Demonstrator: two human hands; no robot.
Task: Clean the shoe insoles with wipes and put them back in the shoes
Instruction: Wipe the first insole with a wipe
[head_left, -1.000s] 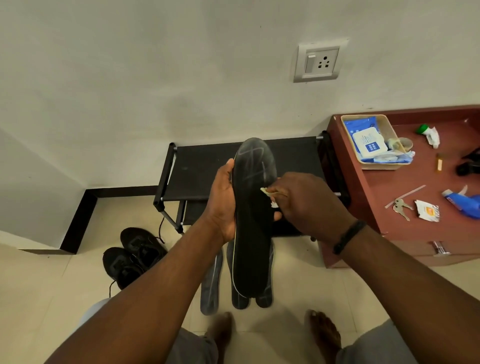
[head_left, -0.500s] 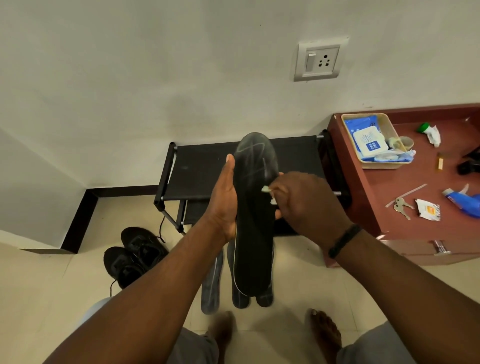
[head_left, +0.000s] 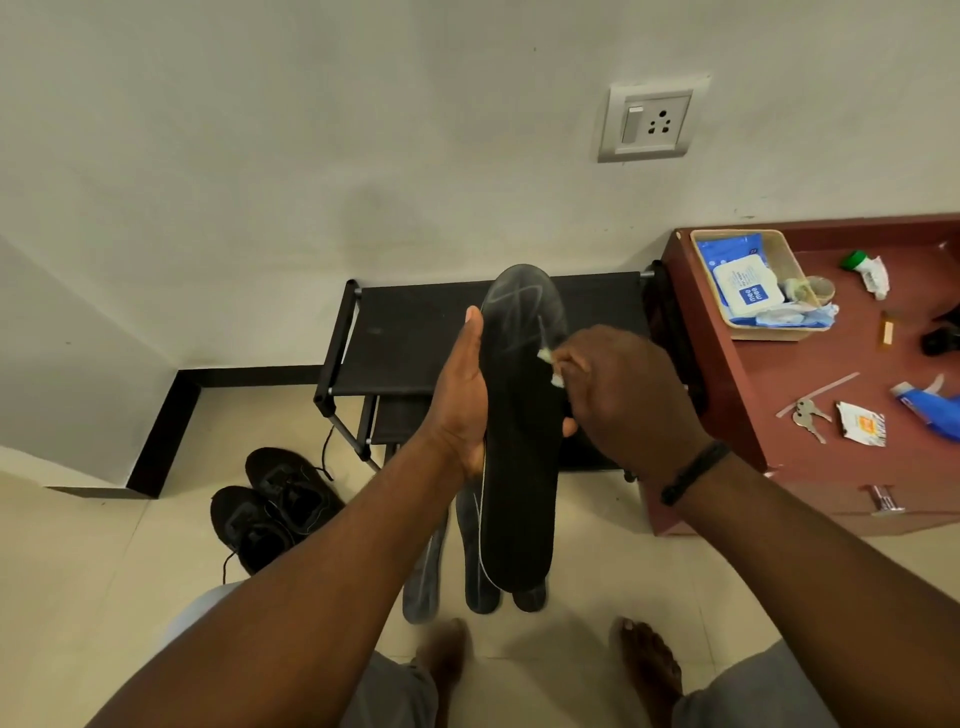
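Observation:
My left hand (head_left: 464, 395) holds a long black insole (head_left: 517, 457) upright from its left edge, fingers wrapped behind it and a fingertip showing on the right side. My right hand (head_left: 621, 395) pinches a small crumpled wipe (head_left: 551, 366) and presses it against the insole's upper part, where wet streaks show. Several other dark insoles (head_left: 470, 571) lie on the floor below, partly hidden by the held one. A pair of black shoes (head_left: 270, 506) sits on the floor at the left.
A black shoe rack (head_left: 410, 338) stands against the wall behind the hands. A red-brown cabinet (head_left: 769, 415) at the right carries a basket (head_left: 779, 332) with a wipes pack (head_left: 745, 291), keys (head_left: 808, 415), a sachet and a blue tube. My bare feet are at the bottom.
The insole has risen slightly. My right hand with the wipe has moved a little to the right across the insole's upper part, leaving wet streaks.

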